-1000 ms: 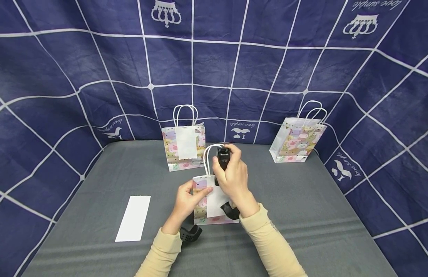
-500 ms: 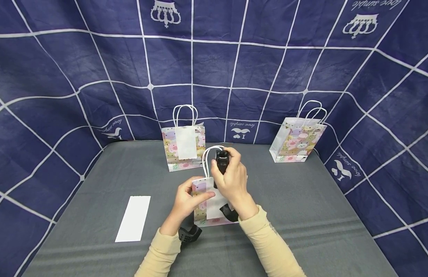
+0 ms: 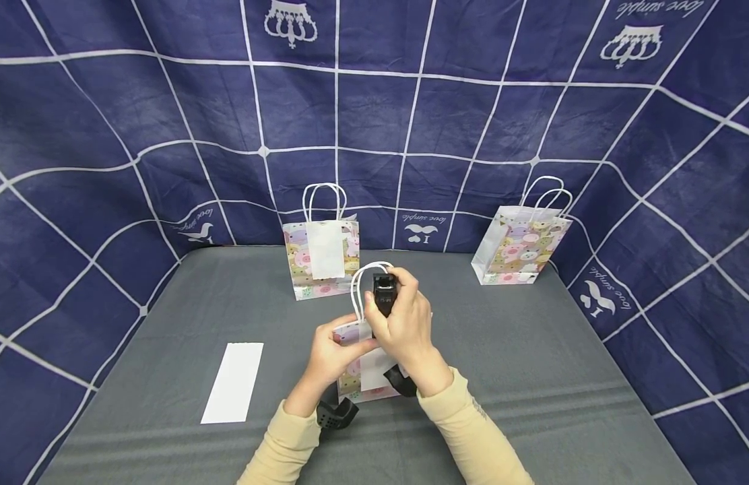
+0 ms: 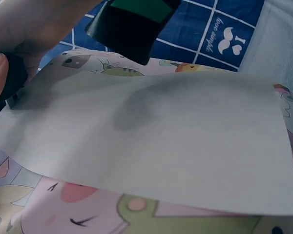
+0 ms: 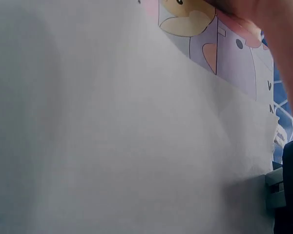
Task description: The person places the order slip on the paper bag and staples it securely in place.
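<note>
A small paper bag [image 3: 348, 385] with cartoon animals and white twisted handles stands in front of me. A white sheet of paper [image 3: 373, 372] lies flat over its front, up to the top edge. My left hand [image 3: 327, 356] pinches the bag's upper left edge, its thumb across the paper. My right hand [image 3: 407, 325] grips a black stapler [image 3: 384, 291], upright at the bag's top. In the right wrist view the stapler [image 5: 289, 187] straddles the paper's top edge. The bag's right side is hidden behind my right hand.
Another animal-print bag [image 3: 294, 259] with white paper [image 3: 326, 250] on its front stands at the back. A third bag [image 3: 523, 246], with no paper on its visible front, stands back right. A white paper strip [image 3: 232, 382] lies on the grey table [image 3: 532, 377] at left.
Both hands, with the bag's top and the stapler, have shifted a little toward me. The bag tips slightly. Other bags and the loose strip stay put.
</note>
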`<action>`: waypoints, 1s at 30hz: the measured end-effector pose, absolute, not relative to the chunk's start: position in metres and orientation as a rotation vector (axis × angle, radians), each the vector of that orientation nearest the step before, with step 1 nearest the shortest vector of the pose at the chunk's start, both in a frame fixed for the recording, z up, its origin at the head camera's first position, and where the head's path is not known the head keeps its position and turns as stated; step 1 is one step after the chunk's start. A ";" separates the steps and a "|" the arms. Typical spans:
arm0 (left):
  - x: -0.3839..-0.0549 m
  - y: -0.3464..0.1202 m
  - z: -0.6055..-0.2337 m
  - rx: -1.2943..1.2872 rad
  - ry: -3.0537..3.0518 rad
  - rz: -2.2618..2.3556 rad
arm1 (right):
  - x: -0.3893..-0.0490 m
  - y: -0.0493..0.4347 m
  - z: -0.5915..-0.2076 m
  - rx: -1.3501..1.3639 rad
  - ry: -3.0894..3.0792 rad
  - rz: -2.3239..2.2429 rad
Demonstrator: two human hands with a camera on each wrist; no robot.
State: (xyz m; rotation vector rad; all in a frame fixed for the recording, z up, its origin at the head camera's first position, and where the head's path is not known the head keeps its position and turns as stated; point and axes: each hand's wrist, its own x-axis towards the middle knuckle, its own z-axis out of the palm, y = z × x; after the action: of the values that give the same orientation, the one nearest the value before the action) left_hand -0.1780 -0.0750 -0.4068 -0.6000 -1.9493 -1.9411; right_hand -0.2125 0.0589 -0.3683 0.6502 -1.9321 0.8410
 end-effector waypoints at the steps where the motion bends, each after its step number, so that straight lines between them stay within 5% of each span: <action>1: -0.178 -0.075 -0.407 -0.609 -1.944 -1.940 | -0.212 0.059 -0.368 0.655 -1.927 0.839; 16: -0.178 -0.075 -0.406 -0.688 -1.906 -1.730 | -0.205 0.065 -0.366 0.705 -1.974 0.854; 30: -0.179 -0.077 -0.408 -0.681 -1.881 -1.747 | -0.219 0.103 -0.380 0.938 -1.730 1.461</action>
State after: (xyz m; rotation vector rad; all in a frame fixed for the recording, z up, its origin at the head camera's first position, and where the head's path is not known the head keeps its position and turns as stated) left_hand -0.1794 -0.0775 -0.4081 -0.6813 -1.8810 -1.7466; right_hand -0.2188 0.1029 -0.3801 0.9378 -1.7301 1.4614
